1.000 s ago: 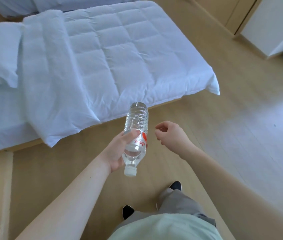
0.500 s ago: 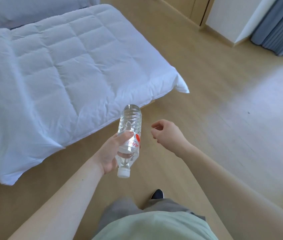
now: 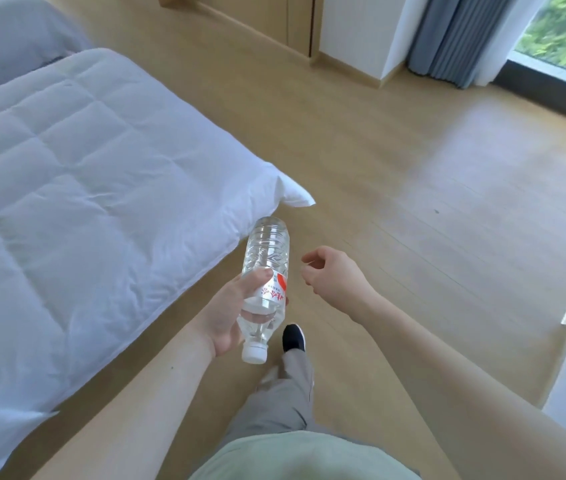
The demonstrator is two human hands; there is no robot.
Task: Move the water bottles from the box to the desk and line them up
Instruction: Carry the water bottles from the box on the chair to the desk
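Carry step, by my reading: left hand (image 3: 229, 315) grips water bottle (image 3: 264, 289), cap toward body. Right hand (image 3: 335, 275) loosely curled, empty. Table unseen; next, find it.

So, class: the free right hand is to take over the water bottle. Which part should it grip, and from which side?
Grip the ribbed upper body of the water bottle, coming from its right. The left hand wraps the label zone from the left, cap pointing toward the person, so the base half is probably the freest part for the right hand.
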